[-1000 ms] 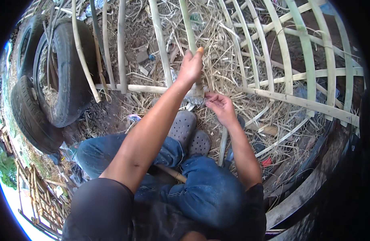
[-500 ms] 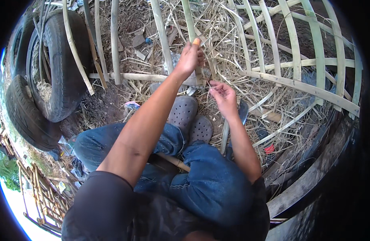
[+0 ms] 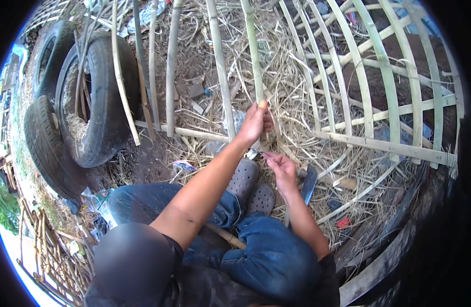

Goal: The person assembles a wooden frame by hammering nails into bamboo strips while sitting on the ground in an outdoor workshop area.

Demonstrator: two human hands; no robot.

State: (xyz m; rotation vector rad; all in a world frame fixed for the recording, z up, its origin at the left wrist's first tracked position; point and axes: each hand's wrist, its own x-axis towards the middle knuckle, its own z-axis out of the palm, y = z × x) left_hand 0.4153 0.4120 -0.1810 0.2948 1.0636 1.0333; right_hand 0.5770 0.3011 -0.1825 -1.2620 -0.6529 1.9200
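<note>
My left hand [image 3: 256,124] is closed round the near part of a pale green bamboo strip [image 3: 254,56], its thumb on top; something orange shows at the thumb tip. The strip runs away from me, and its near end comes out just below the hand. My right hand [image 3: 283,174] is beside that end, fingertips pinched. A thin dark piece seems to stick out of the pinch toward the strip, too small to name. By the right wrist lies a broad blade [image 3: 309,184], its handle hidden by the arm.
To the right stands a lattice of bamboo strips [image 3: 384,140], with more strips [image 3: 220,66] to the left. Old tyres [image 3: 105,102] lean at the far left. Straw-like shavings [image 3: 292,117] cover the ground. My grey clogs [image 3: 261,198] are just below the hands.
The whole view has shifted, so everything sits lower and mostly further right. My left hand keeps its hold on the bamboo strip. My right hand has come slightly nearer the left, still pinched.
</note>
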